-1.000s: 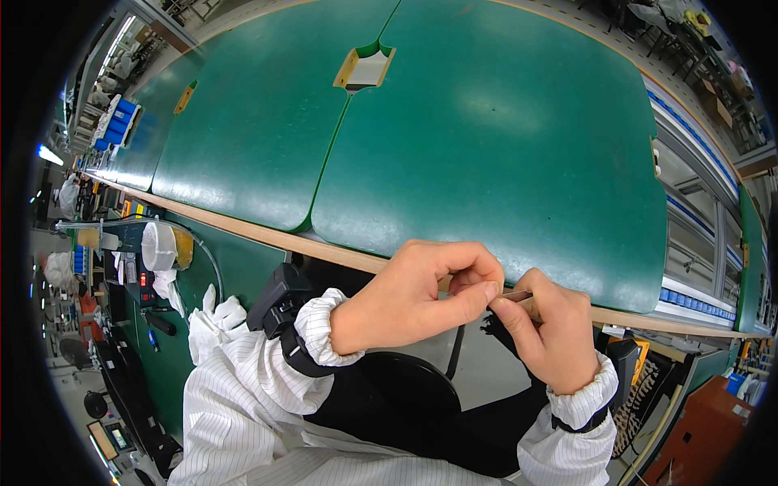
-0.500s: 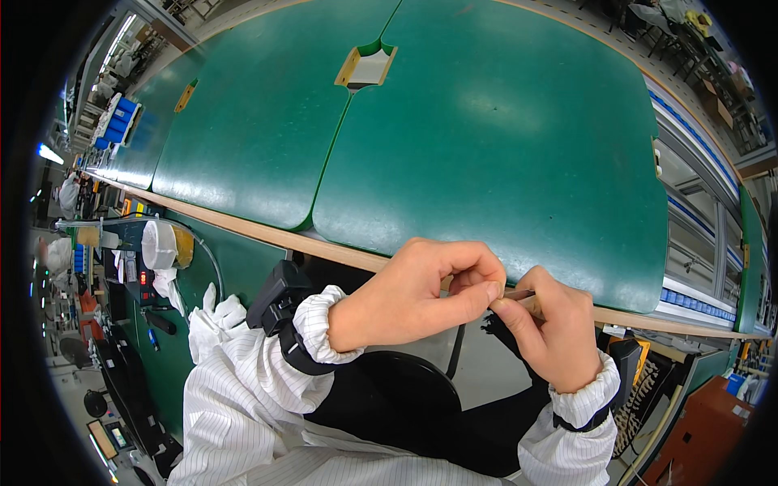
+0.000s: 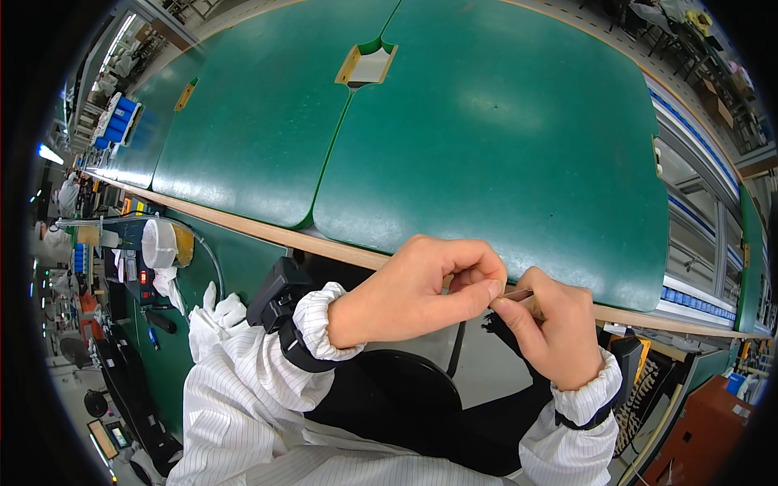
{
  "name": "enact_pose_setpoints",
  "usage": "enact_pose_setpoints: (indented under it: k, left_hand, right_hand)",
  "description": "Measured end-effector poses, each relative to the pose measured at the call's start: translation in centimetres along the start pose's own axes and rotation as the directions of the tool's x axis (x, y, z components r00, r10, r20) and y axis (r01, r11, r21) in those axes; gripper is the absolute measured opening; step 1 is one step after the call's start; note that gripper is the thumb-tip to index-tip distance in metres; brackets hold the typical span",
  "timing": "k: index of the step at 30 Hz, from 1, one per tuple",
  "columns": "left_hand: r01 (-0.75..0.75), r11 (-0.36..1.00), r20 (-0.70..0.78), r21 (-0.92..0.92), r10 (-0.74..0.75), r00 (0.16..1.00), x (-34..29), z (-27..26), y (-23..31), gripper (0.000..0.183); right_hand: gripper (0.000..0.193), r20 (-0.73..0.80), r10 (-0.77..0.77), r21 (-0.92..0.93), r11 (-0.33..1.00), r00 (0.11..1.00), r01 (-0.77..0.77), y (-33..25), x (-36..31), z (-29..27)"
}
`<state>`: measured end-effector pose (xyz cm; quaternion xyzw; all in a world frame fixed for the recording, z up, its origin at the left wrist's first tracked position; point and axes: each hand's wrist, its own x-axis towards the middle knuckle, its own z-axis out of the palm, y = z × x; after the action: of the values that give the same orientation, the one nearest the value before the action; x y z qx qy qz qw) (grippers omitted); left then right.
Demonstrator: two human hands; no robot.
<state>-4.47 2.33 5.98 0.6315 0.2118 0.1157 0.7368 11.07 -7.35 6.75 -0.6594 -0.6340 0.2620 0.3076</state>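
Head view: right fingers [image 3: 520,321] pinch thin strip [image 3: 516,294], long axis roughly left-right.

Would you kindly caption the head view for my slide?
Bare left hand and right hand close together beside a green table, white glove at left.

Gloves [image 3: 217,326] are lying at eight o'clock, a tub [image 3: 159,247] is standing at nine, blue bins [image 3: 117,125] are sitting at ten, a brown box [image 3: 698,433] at four.
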Motion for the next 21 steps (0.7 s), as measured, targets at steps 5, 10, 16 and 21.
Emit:
enact_pose_setpoints:
  k: [5, 10, 16, 21]
  left_hand:
    - [-0.014, 1.0, 0.009, 0.006, 0.014, 1.0, 0.0, -0.1, 0.1, 0.007]
    - [-0.017, 1.0, 0.013, 0.008, 0.017, 1.0, 0.0, -0.1, 0.0, 0.008]
    - [-0.009, 1.0, 0.017, -0.001, 0.009, 1.0, 0.0, -0.1, -0.2, 0.008]
    - [0.027, 0.984, -0.119, -0.174, -0.048, 0.992, 0.4, -0.1, -0.2, 0.009]
  right_hand:
    - [0.028, -0.005, 0.016, 0.0, 1.0, 1.0, -0.016, -0.2, 0.1, 0.0]
    - [0.028, 0.009, 0.005, 0.028, 1.0, 1.0, -0.005, 0.0, 0.0, 0.2]
    - [0.026, 0.028, 0.014, 0.02, 1.0, 0.999, -0.015, 0.0, 0.0, -0.1]
    - [0.025, 0.016, 0.045, 0.098, 0.994, 0.999, -0.046, 0.1, 0.0, -1.1]
